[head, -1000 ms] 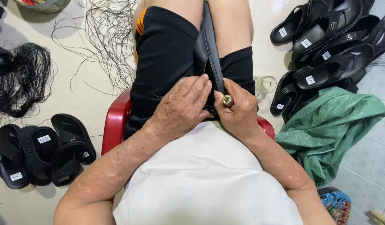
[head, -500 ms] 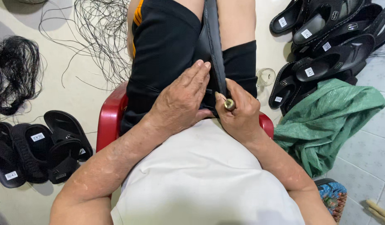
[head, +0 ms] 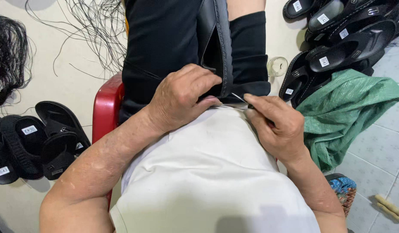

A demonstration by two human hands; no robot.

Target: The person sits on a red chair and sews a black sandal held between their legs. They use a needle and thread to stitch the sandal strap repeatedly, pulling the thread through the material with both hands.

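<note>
Room left: we note sandals point(head: 39, 142) and loose black thread point(head: 9, 56) on the floor, near the red stool point(head: 105, 108).
Room right: stacked sandals point(head: 337, 39) and a green cloth point(head: 350, 112) crowd in.
Left hand point(head: 182, 99): clamped on the black sandal point(head: 216, 47) on the lap.
Right hand point(head: 277, 125): pinched on a thin needle point(head: 238, 97), tip at the sandal's near edge.

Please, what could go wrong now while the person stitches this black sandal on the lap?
The needle in the right hand points toward the left hand gripping the black sandal, so it might prick those fingers. The loose black threads on the floor could tangle.
</note>
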